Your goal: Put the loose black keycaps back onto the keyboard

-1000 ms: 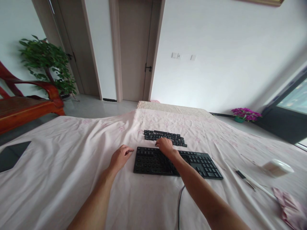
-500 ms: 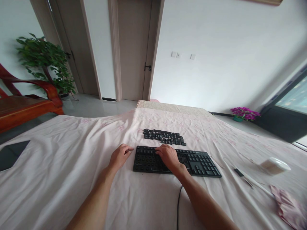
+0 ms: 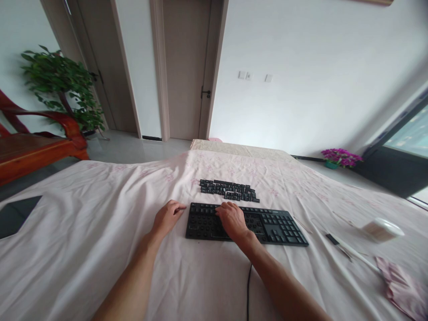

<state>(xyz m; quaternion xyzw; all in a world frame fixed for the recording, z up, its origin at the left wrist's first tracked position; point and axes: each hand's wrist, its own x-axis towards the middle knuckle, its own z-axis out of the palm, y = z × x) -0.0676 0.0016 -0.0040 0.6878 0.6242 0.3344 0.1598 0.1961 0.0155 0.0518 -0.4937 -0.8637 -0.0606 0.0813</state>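
A black keyboard (image 3: 284,227) lies on the pink cloth, its left and middle part largely stripped of keycaps. Over that stripped part, my right hand (image 3: 232,218) has its fingers bent and drawn together at the upper rows; whatever is under the fingertips is hidden. My left hand (image 3: 167,217) rests on the cloth at the keyboard's left end, fingers curled in and thumb side toward the frame, with nothing visible in it. Just behind the keyboard, several loose black keycaps (image 3: 230,190) lie grouped in rows.
To the right are a clear tub of cotton swabs (image 3: 381,230), a dark-ended brush (image 3: 332,239) and a crumpled pink cloth (image 3: 401,285). A dark flat tablet-like object (image 3: 18,216) lies far left. The keyboard cable (image 3: 248,290) runs toward me.
My right hand has shifted very slightly left along the upper rows of the keyboard. My left hand stays in place by the keyboard's left end.
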